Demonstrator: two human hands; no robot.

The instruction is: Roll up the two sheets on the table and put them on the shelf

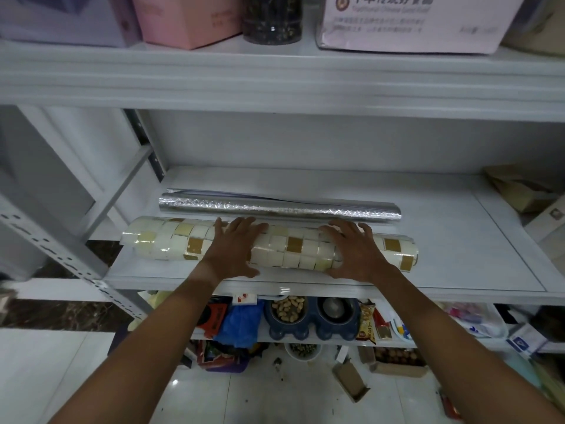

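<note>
Resting flat with fingers spread and nearly straight, the left hand (pixel 233 247) lies on top of the rolled sheet of cream and gold mosaic-tile pattern (pixel 275 247), left of its middle. The right hand (pixel 354 250) lies the same way on the right part of that roll, fingers splayed over its upper curve, thumb low against its front side. Neither hand curls round the roll. The mosaic roll lies lengthwise along the front part of the pale grey middle shelf board (pixel 458 240). Just behind it, parallel and close, lies the rolled sheet of embossed silver foil (pixel 279 209), thinner than the mosaic roll. On the shelf above stand a pink box (pixel 186 19) and a dark clear jar (pixel 272 18). Below the board sits a blue twin bowl holding peanuts (pixel 308 316).
</note>
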